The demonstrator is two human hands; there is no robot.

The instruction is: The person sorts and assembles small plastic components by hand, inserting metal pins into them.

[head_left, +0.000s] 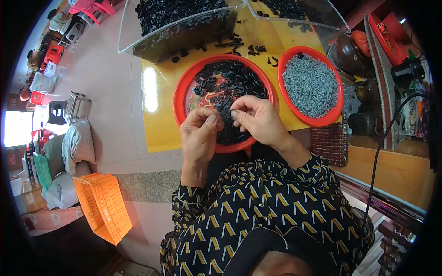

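Observation:
Both of my hands are over the near half of a round red tray (178, 99) that holds many small black plastic parts (246, 83). My left hand (199, 131) is closed in a pinch, thumb against the curled fingers. Facing it a short gap away, my right hand (258, 120) also pinches with thumb and forefinger. Whatever sits between the fingertips is too small or too hidden to make out. Right of the tray, a red plate (341, 99) is heaped with small silvery screws (309, 85), one black part lying at its far edge.
Two clear plastic bins (184, 39) of black parts stand at the table's far side. Loose black pieces (235, 42) lie on the yellow table (156, 124). An orange crate (105, 207) is on the floor at left. Dark jars (347, 53) and a black cable (382, 142) are at right.

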